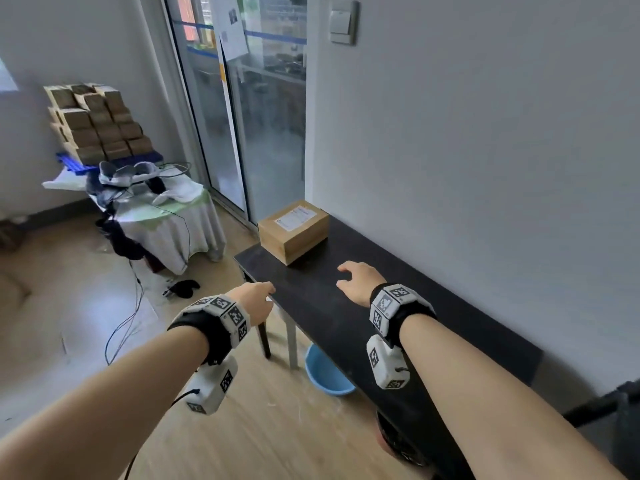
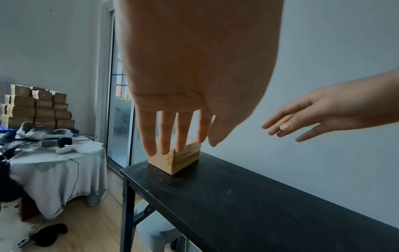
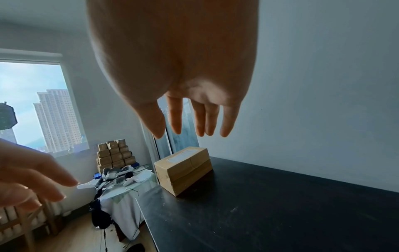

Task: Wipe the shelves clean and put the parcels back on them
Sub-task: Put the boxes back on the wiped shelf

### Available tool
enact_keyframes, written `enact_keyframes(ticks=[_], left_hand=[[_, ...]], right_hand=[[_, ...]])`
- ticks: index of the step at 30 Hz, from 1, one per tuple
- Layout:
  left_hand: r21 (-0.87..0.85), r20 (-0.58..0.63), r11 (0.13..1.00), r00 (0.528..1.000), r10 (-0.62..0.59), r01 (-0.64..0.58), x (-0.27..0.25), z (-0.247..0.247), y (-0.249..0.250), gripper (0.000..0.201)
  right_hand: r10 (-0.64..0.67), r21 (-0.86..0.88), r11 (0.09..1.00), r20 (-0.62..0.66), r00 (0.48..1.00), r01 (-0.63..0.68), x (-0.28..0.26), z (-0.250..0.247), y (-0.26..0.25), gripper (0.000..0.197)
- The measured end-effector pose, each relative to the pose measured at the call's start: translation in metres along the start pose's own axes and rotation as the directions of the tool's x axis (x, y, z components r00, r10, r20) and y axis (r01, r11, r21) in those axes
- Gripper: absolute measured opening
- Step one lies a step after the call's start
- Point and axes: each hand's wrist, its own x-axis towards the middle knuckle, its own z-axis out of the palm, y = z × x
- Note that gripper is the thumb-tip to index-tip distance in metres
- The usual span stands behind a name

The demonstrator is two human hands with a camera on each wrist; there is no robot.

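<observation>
Your one brown cardboard parcel with a white label on top [image 1: 293, 231] sits at the far left end of the long black bench [image 1: 346, 323], close to the end edge and turned a little askew to it. Both your hands are bare of any load: the left hand [image 1: 255, 303] hangs over the bench's near-left edge with fingers straight and relaxed, and the right hand [image 1: 358, 280] hovers over the bench top, fingers spread and loose, short of the parcel and not touching it.

If you reach in from here and push instead of lifting, I'd expect the parcel to slide toward that far end (there is little bench left beyond it) and tip off onto the wooden floor [image 1: 104, 323]. A one-sided grab could also swing it round, since smooth cardboard on a smooth top has little hold. The left wrist view shows pale specks on the bench top [image 2: 215, 196], so setting parcels down before wiping would trap the dirt under them; no cloth shows in any view. Under the bench stands a round light-blue plastic basin [image 1: 325, 375], which a careless foot could knock.

The count: one parcel on the bench, one bench, one basin, two hands. Far left, a stack of small brown boxes [image 1: 97, 123] rises behind a cloth-covered table [image 1: 173, 223]; too many and too overlapped to count surely.
</observation>
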Motion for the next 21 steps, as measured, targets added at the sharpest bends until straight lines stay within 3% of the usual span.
enact_keyframes(ticks=[7, 11, 21], left_hand=[[-0.055, 0.049, 0.997, 0.998, -0.044, 0.046, 0.093, -0.017, -0.061, 0.039], [-0.074, 0.061, 0.997, 0.998, -0.002, 0.007, 0.158, -0.030, -0.090, 0.039], [-0.163, 0.124, 0.982, 0.986, 0.111, -0.090, 0.306, -0.069, -0.139, 0.037]], right_hand=[[0.063, 0.073, 0.995, 0.072, 0.995, -0.069, 0.093, 0.029, -0.030, 0.043], [0.138, 0.152, 0.977, 0.072, 0.988, -0.148, 0.144, 0.042, -0.044, 0.043], [0.423, 0.400, 0.816, 0.076, 0.903, -0.416, 0.250, 0.072, -0.078, 0.047]])
